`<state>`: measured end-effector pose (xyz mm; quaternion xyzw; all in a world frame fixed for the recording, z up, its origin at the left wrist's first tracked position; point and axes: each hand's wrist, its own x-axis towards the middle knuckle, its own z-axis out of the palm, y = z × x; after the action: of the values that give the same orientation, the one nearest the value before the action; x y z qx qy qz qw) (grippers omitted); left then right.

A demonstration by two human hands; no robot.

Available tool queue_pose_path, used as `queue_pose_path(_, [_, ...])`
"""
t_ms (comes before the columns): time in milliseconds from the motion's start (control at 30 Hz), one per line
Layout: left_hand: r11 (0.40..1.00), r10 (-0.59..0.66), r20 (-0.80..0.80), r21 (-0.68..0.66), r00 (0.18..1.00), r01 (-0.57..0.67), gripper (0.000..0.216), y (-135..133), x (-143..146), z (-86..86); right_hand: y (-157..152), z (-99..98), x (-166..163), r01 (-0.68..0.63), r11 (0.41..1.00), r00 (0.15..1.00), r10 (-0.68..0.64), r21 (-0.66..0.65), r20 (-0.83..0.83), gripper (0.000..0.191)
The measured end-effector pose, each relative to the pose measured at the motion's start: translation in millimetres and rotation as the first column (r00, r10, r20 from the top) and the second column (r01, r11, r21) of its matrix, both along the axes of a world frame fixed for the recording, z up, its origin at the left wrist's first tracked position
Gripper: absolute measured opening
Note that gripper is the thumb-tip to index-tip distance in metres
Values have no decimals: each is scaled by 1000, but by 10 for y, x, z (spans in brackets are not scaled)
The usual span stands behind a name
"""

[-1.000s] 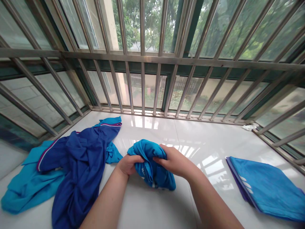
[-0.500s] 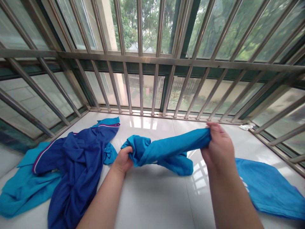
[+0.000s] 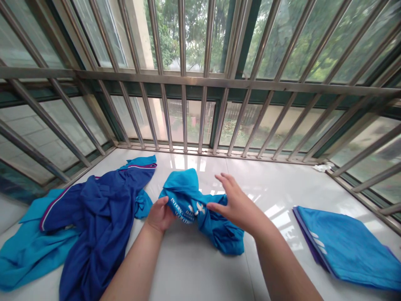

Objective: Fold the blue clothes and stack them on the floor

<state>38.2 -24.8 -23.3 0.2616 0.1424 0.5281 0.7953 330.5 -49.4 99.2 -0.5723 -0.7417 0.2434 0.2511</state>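
A crumpled turquoise garment (image 3: 188, 194) with white lettering and a small bird print lies bunched on the glossy white sill (image 3: 194, 271) in front of me. My left hand (image 3: 160, 215) pinches its left edge near the lettering. Over the garment's middle hovers my right hand (image 3: 235, 205), fingers spread, thumb and fingertips touching the cloth; I cannot tell whether it grips.
A heap of dark blue and turquoise clothes (image 3: 84, 225) lies at the left. A folded turquoise garment (image 3: 344, 246) rests at the right. Steel window bars (image 3: 200, 79) fence the sill on three sides. A small white scrap (image 3: 321, 167) sits in the far right corner.
My right hand had pulled the garment out to the right, stretched between both hands. It has now come back to the middle, and the cloth is bunched again with the lettering facing up.
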Motion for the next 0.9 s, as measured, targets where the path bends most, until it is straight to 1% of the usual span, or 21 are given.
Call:
queue_pose_path(33, [997,-53,-20,55,998,54,52,-37,11,0,-7,-55,-99,-94,994,996,93,-48,-16,97])
queue_pose_path(67, [990,-96,-45,98,994,100,62,-70,28,13,-11,-97,-183,-173,981,985,169,-93,-41,94])
queue_pose_path(100, [983,-125,-72,124,990,133,72,-96,49,40,-10,-123,-248,-235,962,972,229,-136,-62,81])
queue_pose_path(133, [979,-142,-99,131,985,154,78,-114,70,75,-6,-134,-292,-281,945,959,272,-169,-75,58])
queue_pose_path(167, [979,-148,-125,122,981,164,82,-123,90,115,1,-130,-314,-311,931,950,300,-189,-84,35])
queue_pose_path(200, [982,-145,-147,99,978,161,82,-122,106,153,9,-117,-314,-325,926,945,312,-191,-97,20])
queue_pose_path(300, [995,-98,-208,-18,973,97,76,-76,121,215,44,-50,-216,-299,948,931,266,-105,-251,28])
queue_pose_path(367, [995,-43,-250,-101,967,18,71,-23,122,210,79,-12,-103,-206,978,855,164,-32,-492,30])
queue_pose_path(400, [991,-12,-270,-134,963,-25,68,7,128,202,102,4,-43,-117,993,767,88,-4,-635,30])
queue_pose_path(467, [979,59,-300,-169,952,-114,63,72,156,192,155,46,67,133,991,475,-85,-24,-876,28])
queue_pose_path(533, [958,144,-330,-189,933,-215,58,143,200,197,205,118,142,386,913,144,-199,-130,-969,26])
queue_pose_path(567, [937,200,-350,-206,915,-284,56,176,221,205,220,166,160,479,860,25,-212,-174,-977,26])
queue_pose_path(600, [906,264,-369,-223,891,-360,54,205,238,214,223,217,161,551,813,-47,-197,-190,-979,28])
queue_pose_path(633, [873,321,-385,-233,865,-428,54,226,251,224,212,268,146,610,774,-79,-157,-173,-984,30])
queue_pose_path(667, [850,364,-392,-231,845,-473,53,236,259,234,183,313,114,646,752,-76,-107,-131,-991,34])
queue_pose_path(700, [847,385,-386,-213,838,-488,53,233,263,242,135,346,68,650,756,-45,-61,-76,-997,37])
queue_pose_path(733, [867,381,-368,-176,848,-466,54,217,268,247,67,364,10,615,788,2,-27,-20,-1000,41])
queue_pose_path(767, [907,343,-342,-122,875,-403,58,189,276,250,-17,366,-53,535,845,59,-9,24,-998,45])
queue_pose_path(833, [980,193,-302,12,934,-198,78,110,314,242,-225,328,-181,221,974,218,-8,41,-976,48])
queue_pose_path(867, [993,114,-295,73,949,-96,91,67,345,231,-338,297,-237,40,999,300,0,13,-954,46])
queue_pose_path(900, [993,48,-296,119,954,-13,101,28,384,216,-451,265,-285,-126,992,344,14,-31,-939,45])
